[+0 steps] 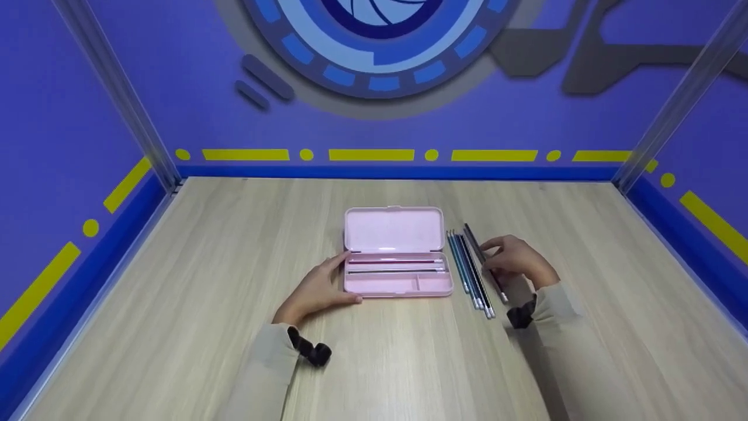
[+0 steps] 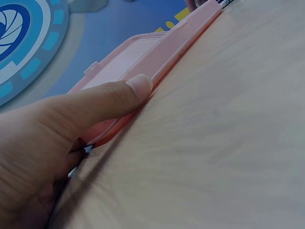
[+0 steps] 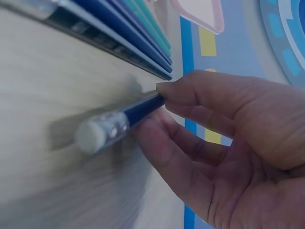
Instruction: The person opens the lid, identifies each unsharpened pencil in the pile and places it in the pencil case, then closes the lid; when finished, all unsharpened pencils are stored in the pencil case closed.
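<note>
A: Backdrop?
B: Purple-blue wall point(image 1: 409, 131), yellow dashes and dots along its foot. Below, a pale wood-grain counter point(image 1: 204, 251).

A: Largest item on it?
B: Pink pencil case point(image 1: 380, 284), near the middle, hinged lid point(image 1: 394, 230) up.

A: Hands?
B: Left grip point(image 1: 315, 290) holds the case's left end, thumb at the front corner. Right grip point(image 1: 514, 257), right of the case, pinches a dark pencil point(image 3: 143, 107) between thumb and fingers.

A: Other pencils?
B: Row of pencils point(image 1: 471, 275), teal, blue and dark, lying between case and right grip, eraser ends toward the person. In the case's rear compartment: red pencil point(image 1: 391, 262), and a dark-barrelled pencil point(image 1: 391, 271) in front of it.

A: Smallest?
B: White eraser point(image 3: 92, 136) tipping the pinched pencil, in a silvery ferrule point(image 3: 115, 127).
</note>
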The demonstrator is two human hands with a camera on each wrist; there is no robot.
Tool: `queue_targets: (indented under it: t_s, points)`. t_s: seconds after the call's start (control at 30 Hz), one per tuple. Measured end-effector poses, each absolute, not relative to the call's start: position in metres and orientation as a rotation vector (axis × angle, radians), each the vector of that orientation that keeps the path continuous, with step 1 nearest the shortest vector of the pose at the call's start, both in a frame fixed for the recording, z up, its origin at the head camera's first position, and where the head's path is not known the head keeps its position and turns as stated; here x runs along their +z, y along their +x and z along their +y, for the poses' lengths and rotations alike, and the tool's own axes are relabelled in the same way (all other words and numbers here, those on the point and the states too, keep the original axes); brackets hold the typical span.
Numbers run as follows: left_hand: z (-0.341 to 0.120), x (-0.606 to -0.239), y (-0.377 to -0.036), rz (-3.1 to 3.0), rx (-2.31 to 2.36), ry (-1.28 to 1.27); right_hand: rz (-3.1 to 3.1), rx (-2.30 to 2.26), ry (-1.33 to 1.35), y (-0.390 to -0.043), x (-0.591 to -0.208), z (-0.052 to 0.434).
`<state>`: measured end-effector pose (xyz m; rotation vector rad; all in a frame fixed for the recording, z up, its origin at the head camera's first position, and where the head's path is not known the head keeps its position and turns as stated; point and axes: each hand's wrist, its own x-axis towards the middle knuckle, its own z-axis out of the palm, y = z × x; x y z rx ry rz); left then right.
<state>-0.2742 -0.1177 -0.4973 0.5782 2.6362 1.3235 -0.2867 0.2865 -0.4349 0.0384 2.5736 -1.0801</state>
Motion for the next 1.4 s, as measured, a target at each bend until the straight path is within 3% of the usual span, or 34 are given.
queue_targets:
  t_s: [0.83, 1.4]
  points:
    - [-0.117, -0.498, -0.273, 2.644, 1.325, 0.577, 2.684, -1.090, -0.134, -0.299, -0.408, 0.256]
    - [-0.118, -0.498, -0.274, 2.648, 1.327, 0.592, 2.792, -1.011, -0.600, -0.304, -0.399, 0.203]
